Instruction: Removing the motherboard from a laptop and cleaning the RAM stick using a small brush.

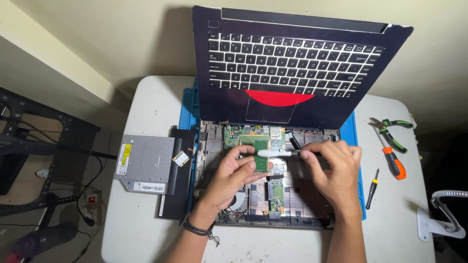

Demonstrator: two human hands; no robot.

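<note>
An opened laptop base (312, 214) lies on a blue mat, its green circuit board (254, 141) exposed. The keyboard panel (292, 63) is tipped up behind it, leaning toward the wall. My right hand (331, 170) grips a slim white and dark pen-like tool (278, 153) held level over the board. My left hand (234, 175) rests on the base, fingertips touching the tool's white end. A dark cord band circles my left wrist.
A silver optical drive (144, 163) with a small card (181, 158) on it lies left on the white table (146, 238). Green-handled pliers (392, 129), an orange screwdriver (392, 158) and a small black screwdriver (372, 187) lie right. A lamp clamp (438, 219) sits at the right edge.
</note>
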